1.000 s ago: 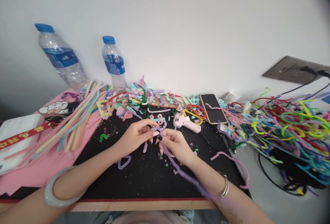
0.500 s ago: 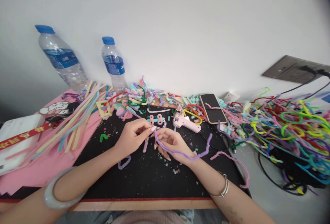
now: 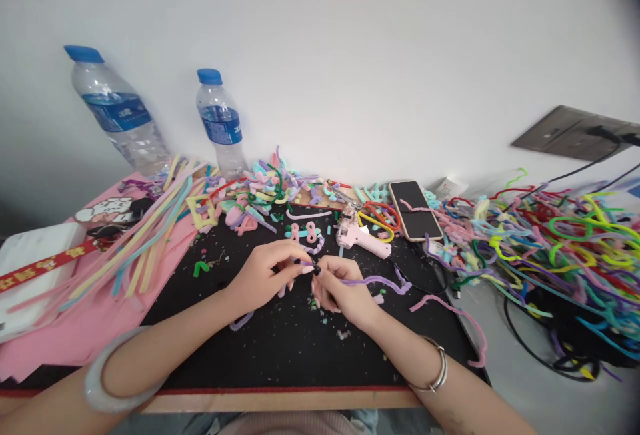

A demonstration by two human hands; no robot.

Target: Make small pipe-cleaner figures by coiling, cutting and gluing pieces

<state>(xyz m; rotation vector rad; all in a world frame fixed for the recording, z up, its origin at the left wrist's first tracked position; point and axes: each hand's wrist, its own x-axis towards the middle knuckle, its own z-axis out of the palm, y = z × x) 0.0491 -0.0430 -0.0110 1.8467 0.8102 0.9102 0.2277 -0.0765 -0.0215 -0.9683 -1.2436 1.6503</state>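
Observation:
A fuzzy purple pipe cleaner [image 3: 373,279] runs out of my right hand [image 3: 347,291] and trails over the wrist side to a bent tip. My right thumb and fingers are closed on it. My left hand [image 3: 267,271] is pinched at its purple end, and the fingertips of both hands meet over the black mat [image 3: 280,355]. The exact grip at the fingertips is partly hidden. Just beyond the hands lie two pink figure-eight loops [image 3: 311,232] and a twisted purple strand [image 3: 315,246]. A pink glue gun [image 3: 365,239] rests right of them.
Two water bottles [image 3: 220,121] stand by the wall. Straight pastel pipe cleaners [image 3: 145,241] lie on pink sheets at left. A phone [image 3: 416,211] and scissors with yellow and red handles [image 3: 377,228] lie at the back. A tangled pile of pipe cleaners [image 3: 565,241] fills the right.
My right thumb has come over onto the purple pipe cleaner, and both hands' fingertips have drawn together slightly lower right. Its free length now lies lower and flatter beyond my right hand.

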